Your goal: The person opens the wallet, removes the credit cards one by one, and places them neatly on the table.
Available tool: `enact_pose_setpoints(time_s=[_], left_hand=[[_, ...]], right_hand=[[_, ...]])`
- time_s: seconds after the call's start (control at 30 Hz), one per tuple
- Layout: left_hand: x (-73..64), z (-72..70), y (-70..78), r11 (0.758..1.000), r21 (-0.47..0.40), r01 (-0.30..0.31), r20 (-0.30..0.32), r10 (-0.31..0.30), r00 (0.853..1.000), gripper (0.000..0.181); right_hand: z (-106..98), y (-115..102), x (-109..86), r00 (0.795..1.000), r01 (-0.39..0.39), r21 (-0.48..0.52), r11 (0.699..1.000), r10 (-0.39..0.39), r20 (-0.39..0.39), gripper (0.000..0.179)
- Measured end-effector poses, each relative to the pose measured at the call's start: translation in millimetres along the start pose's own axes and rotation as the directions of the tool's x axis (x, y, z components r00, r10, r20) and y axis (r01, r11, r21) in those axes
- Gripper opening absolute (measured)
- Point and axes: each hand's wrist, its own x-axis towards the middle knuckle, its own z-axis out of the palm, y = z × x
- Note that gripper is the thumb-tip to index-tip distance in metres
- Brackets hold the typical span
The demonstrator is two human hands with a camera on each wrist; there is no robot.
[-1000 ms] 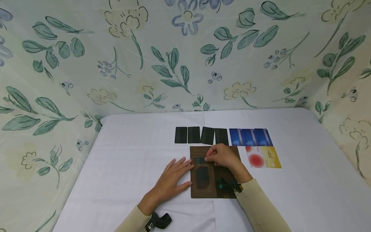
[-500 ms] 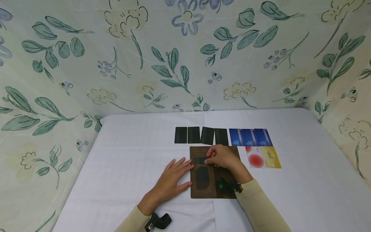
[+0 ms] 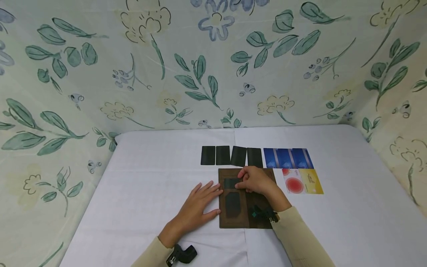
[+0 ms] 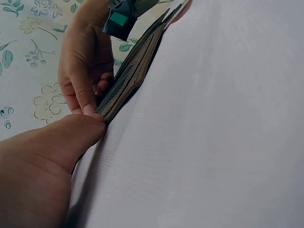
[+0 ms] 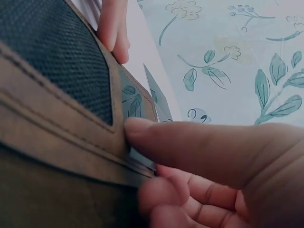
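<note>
A brown wallet [image 3: 224,218] lies unfolded on the white cloth, with a dark mesh window [image 3: 233,204] in its left half. In the slot above this window sits a dark glossy card [image 3: 230,183], which mirrors the leaf pattern in the right wrist view. My right hand [image 3: 258,181] pinches the card's right edge, thumb on its face and the other fingers curled. Part of the card is hidden inside the slot. My left hand [image 3: 197,205] lies flat with spread fingers, its fingertips and thumb touching the wallet's left edge.
Behind the wallet is a row of several black cards [image 3: 222,155] and overlapping blue cards [image 3: 287,158]. To its right lie a white card with a red circle [image 3: 295,183] and a yellow card [image 3: 311,181]. A floral curtain [image 3: 186,66] hangs beyond the table [image 3: 160,155].
</note>
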Motion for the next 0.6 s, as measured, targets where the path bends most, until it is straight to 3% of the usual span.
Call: enact_pose_setpoints(time_s=[0.27, 0.6], left_hand=[[-0.9, -0.8, 0.3, 1.000, 0.001, 0.007, 0.005, -0.007, 1.000, 0.057], [-0.5, 0.5, -0.4, 1.000, 0.001, -0.006, -0.004, 0.006, 1.000, 0.058]], right_hand=[[1.2, -0.7, 0.3, 1.000, 0.025, -0.066, 0.998, -0.025, 0.008, 0.030], [0.6, 4.5, 3.6, 1.000, 0.018, -0.024, 1.000, -0.018, -0.011, 0.026]])
